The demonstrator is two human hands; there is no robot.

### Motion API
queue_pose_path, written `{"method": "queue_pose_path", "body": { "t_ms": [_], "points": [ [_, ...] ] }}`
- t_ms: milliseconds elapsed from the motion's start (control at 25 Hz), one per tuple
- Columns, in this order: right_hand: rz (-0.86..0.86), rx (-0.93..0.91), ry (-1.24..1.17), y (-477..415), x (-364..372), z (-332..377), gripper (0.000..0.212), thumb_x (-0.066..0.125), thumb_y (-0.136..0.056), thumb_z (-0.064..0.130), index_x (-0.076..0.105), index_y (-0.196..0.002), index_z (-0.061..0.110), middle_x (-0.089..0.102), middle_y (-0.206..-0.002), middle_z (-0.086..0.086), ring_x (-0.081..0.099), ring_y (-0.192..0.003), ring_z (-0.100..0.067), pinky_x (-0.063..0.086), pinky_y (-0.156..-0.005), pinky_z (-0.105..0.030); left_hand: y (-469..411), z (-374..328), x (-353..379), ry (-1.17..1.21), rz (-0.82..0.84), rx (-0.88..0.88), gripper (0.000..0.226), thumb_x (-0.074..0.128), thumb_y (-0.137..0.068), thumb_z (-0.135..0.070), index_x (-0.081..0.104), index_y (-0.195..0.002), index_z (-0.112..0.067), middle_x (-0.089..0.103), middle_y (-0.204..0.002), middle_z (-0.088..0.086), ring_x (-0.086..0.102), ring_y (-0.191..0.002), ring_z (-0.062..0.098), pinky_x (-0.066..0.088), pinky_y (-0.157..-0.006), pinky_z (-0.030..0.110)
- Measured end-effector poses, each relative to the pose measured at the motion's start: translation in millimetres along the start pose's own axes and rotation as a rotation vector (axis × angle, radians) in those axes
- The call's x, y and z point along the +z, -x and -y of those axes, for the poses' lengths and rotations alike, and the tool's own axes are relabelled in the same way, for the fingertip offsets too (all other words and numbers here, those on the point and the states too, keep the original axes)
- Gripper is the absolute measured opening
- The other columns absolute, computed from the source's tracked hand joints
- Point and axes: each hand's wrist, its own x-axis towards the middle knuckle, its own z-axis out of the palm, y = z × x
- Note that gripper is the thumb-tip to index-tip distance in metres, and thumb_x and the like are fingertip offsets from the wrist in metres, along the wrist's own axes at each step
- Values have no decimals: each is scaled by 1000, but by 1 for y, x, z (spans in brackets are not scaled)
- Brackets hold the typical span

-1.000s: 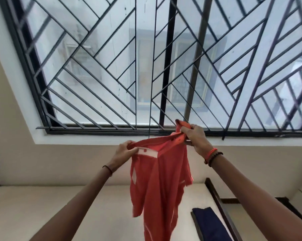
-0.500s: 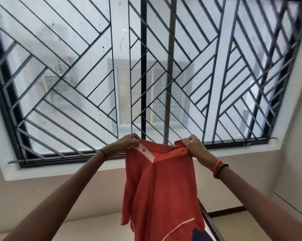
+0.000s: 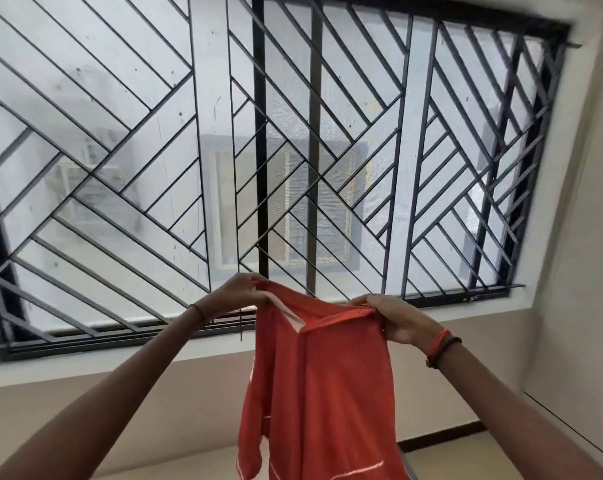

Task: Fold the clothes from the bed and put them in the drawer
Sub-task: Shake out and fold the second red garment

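Red-orange shirt (image 3: 324, 386), pale trim at neck and a pale stripe near the hem: held up in the air before the window grille (image 3: 244, 140), body hanging straight down out of view. Left hand (image 3: 239, 293) pinches one top corner; right hand (image 3: 393, 320) grips the other, hands apart. Right wrist: orange thread and dark bead bracelet (image 3: 444, 348). Left wrist: thin dark band (image 3: 199, 310).

left forearm (image 3: 95, 403): bare to the frame edge; thin dark band (image 3: 199, 310) at the wrist | right forearm (image 3: 522, 407): bare; orange-red thread band (image 3: 439, 341) touching dark beaded bracelet (image 3: 445, 351), thread nearer the hand | left hand (image 3: 239, 292), right hand (image 3: 395, 320): bare; rings too small to tell
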Motion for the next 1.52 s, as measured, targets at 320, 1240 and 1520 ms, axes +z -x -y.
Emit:
{"method": "queue_pose_path", "body": {
  "t_ms": [320,1240,1520],
  "points": [
    [74,-29,-134,-7,-37,0,18,62,-90,24,67,-79,10,51,-61,-2,50,-55,-12,45,-60,-26,-7,-25,40,782,-199,-200,27,64,-88,-30,70,-104,-8,72,-99,7,63,-91,17,52,-77,27],
    [100,-442,29,-13,37,-28,8,68,-84,5,62,-84,10,64,-75,-8,63,-70,-14,55,-71,-28,-28,-79,68,317,-283,38,20,71,-83,-29,74,-75,-11,58,-60,-5,44,-58,0,33,-49,13],
    [1,-454,-110,-12,64,-35,14,69,-84,13,55,-87,13,61,-75,-6,61,-70,-17,51,-68,-32,-16,-66,65,345,-306,-13,22,71,-84,-26,75,-80,-5,61,-67,2,47,-65,8,35,-55,22]
  ]
}}
